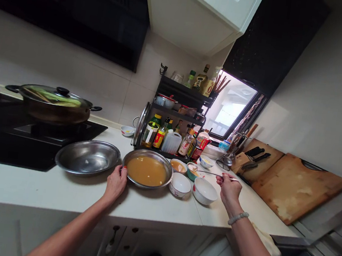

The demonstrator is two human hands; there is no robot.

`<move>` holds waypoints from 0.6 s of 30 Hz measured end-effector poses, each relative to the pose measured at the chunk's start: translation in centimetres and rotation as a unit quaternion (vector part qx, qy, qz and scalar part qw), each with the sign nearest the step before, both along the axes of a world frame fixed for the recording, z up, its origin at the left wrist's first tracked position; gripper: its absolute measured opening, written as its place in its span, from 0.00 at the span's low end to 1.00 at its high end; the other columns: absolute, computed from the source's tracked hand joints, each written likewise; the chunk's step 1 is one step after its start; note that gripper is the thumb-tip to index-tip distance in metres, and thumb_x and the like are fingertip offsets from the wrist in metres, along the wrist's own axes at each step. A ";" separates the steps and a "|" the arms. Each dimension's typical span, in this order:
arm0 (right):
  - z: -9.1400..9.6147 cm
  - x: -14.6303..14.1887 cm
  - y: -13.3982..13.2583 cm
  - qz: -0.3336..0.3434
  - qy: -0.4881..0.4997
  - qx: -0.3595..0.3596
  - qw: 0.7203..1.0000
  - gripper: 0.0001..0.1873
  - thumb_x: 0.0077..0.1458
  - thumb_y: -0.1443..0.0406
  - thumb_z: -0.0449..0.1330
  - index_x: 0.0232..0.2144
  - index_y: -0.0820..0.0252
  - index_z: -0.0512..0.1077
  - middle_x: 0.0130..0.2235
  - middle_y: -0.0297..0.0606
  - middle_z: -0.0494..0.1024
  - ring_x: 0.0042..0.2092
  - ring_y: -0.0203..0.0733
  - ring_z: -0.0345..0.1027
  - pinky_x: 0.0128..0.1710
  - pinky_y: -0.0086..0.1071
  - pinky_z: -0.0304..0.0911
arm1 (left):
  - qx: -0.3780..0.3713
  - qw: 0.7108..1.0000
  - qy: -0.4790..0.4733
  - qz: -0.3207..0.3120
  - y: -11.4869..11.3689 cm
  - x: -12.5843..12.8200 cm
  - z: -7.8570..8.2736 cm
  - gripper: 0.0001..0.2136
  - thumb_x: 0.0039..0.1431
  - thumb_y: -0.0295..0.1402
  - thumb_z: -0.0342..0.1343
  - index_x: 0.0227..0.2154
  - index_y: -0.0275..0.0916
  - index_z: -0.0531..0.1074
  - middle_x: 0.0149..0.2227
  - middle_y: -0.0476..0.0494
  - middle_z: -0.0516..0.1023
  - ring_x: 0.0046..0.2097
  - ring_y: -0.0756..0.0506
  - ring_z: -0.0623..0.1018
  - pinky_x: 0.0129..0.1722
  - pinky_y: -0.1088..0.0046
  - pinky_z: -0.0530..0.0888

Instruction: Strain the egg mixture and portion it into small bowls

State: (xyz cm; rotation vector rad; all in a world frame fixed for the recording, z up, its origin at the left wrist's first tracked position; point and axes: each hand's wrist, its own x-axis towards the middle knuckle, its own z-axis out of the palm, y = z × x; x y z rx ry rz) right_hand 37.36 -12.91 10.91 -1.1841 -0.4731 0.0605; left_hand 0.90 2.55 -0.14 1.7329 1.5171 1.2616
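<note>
My left hand point(116, 182) grips the near left rim of a round metal bowl point(147, 170) filled with brownish, cloudy liquid. In my right hand point(228, 189) is the handle of a thin metal spoon point(212, 173), which points left over a small green bowl point(192, 172). What lies in the green bowl is too small to make out. Two white bowls, one point(180, 186) beside the metal bowl and another point(205, 191) to its right, stand nearest my right hand. A small bowl of orange-brown liquid point(178, 166) sits behind them.
An empty metal basin point(89, 157) stands at left, near a lidded pot point(57, 105) on the stove. Behind the bowls rises a black rack point(179, 114) with several bottles. Cutting boards point(299, 187) and a knife block point(241, 161) lean or stand at right.
</note>
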 end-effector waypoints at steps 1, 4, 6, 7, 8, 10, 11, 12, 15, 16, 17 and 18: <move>0.1 -0.4 -0.1 0.007 -0.003 0.001 1.000 0.14 0.38 0.62 0.66 0.26 0.62 0.67 0.18 0.28 0.71 0.18 0.33 0.68 0.14 0.22 0.63 | 0.002 1.000 0.000 0.001 0.0 0.0 0.0 0.21 0.61 0.38 0.38 0.46 0.32 0.71 0.39 0.33 0.80 0.40 0.38 0.78 0.41 0.65 0.70; 0.3 -2.0 -0.1 0.028 -0.008 0.001 1.000 0.16 0.37 0.60 0.67 0.26 0.62 0.67 0.18 0.30 0.72 0.19 0.35 0.69 0.14 0.23 0.63 | 0.003 1.000 0.000 0.002 0.0 0.0 -0.1 0.21 0.61 0.38 0.38 0.46 0.31 0.71 0.39 0.32 0.79 0.41 0.38 0.78 0.41 0.65 0.70; 0.4 -3.3 -0.1 0.049 -0.011 0.004 0.999 0.17 0.37 0.59 0.68 0.26 0.62 0.68 0.18 0.31 0.72 0.19 0.35 0.69 0.14 0.23 0.61 | 0.003 1.000 -0.001 0.002 0.0 0.0 0.0 0.21 0.61 0.38 0.39 0.46 0.31 0.71 0.39 0.32 0.80 0.40 0.38 0.78 0.41 0.65 0.70; 0.5 -4.1 0.0 0.062 -0.013 0.005 0.998 0.18 0.36 0.59 0.68 0.26 0.62 0.68 0.18 0.31 0.72 0.19 0.35 0.69 0.13 0.23 0.61 | 0.003 1.000 -0.002 0.003 0.0 0.0 0.0 0.21 0.61 0.38 0.39 0.45 0.32 0.72 0.38 0.33 0.80 0.40 0.39 0.78 0.40 0.65 0.70; 0.5 -4.8 0.0 0.076 -0.017 0.005 0.997 0.18 0.35 0.58 0.69 0.27 0.62 0.68 0.17 0.31 0.72 0.18 0.35 0.68 0.13 0.23 0.61 | 0.004 1.000 -0.004 0.003 0.0 0.0 0.0 0.21 0.61 0.38 0.39 0.45 0.32 0.72 0.38 0.33 0.80 0.39 0.39 0.78 0.40 0.65 0.70; 0.5 -6.4 0.1 0.101 -0.032 -0.004 0.994 0.20 0.36 0.57 0.69 0.28 0.61 0.67 0.17 0.31 0.73 0.18 0.36 0.68 0.14 0.24 0.61 | 0.003 1.000 -0.007 0.003 -0.1 0.0 0.0 0.21 0.61 0.38 0.39 0.45 0.32 0.72 0.37 0.34 0.80 0.39 0.39 0.78 0.39 0.65 0.71; 0.5 -7.1 0.1 0.112 -0.045 -0.014 0.993 0.20 0.37 0.56 0.69 0.29 0.61 0.67 0.17 0.32 0.73 0.18 0.35 0.67 0.14 0.24 0.61 | 0.002 1.000 -0.008 0.003 -0.1 0.0 0.0 0.21 0.61 0.38 0.39 0.45 0.32 0.72 0.37 0.34 0.80 0.39 0.39 0.78 0.39 0.66 0.71; 0.4 -7.8 0.1 0.122 -0.063 -0.028 0.990 0.21 0.39 0.54 0.68 0.29 0.61 0.68 0.17 0.32 0.73 0.17 0.35 0.67 0.14 0.25 0.61 | 0.002 1.000 -0.009 0.003 0.0 0.0 0.0 0.21 0.61 0.38 0.39 0.45 0.32 0.72 0.36 0.34 0.80 0.38 0.39 0.78 0.39 0.66 0.71; 0.2 -9.9 -0.1 0.158 -0.146 -0.061 0.975 0.19 0.46 0.52 0.64 0.32 0.61 0.69 0.17 0.30 0.73 0.17 0.34 0.66 0.21 0.29 0.68 | 0.005 1.000 -0.008 0.007 0.0 0.0 -0.1 0.21 0.61 0.38 0.39 0.46 0.32 0.72 0.37 0.34 0.80 0.39 0.39 0.78 0.39 0.65 0.71; 0.1 -10.5 -0.3 0.171 -0.179 -0.065 0.967 0.19 0.48 0.52 0.63 0.33 0.61 0.69 0.18 0.29 0.72 0.17 0.34 0.66 0.24 0.31 0.70 | 0.005 1.000 -0.007 0.008 0.0 0.0 -0.1 0.21 0.61 0.38 0.39 0.46 0.32 0.72 0.37 0.34 0.80 0.39 0.39 0.78 0.39 0.65 0.71; 0.0 -11.1 -0.5 0.182 -0.212 -0.066 0.958 0.18 0.50 0.52 0.62 0.34 0.60 0.70 0.18 0.28 0.72 0.17 0.33 0.66 0.27 0.33 0.71 | 0.004 1.000 -0.006 0.008 0.1 0.0 -0.2 0.21 0.61 0.38 0.39 0.46 0.32 0.71 0.38 0.33 0.80 0.40 0.38 0.78 0.40 0.65 0.71; 0.0 -11.5 -0.7 0.190 -0.243 -0.065 0.949 0.16 0.51 0.53 0.61 0.35 0.59 0.70 0.19 0.28 0.72 0.17 0.33 0.66 0.29 0.34 0.72 | 0.003 1.000 -0.005 0.006 0.1 0.0 -0.2 0.21 0.61 0.38 0.39 0.46 0.32 0.71 0.38 0.33 0.80 0.40 0.38 0.78 0.40 0.65 0.71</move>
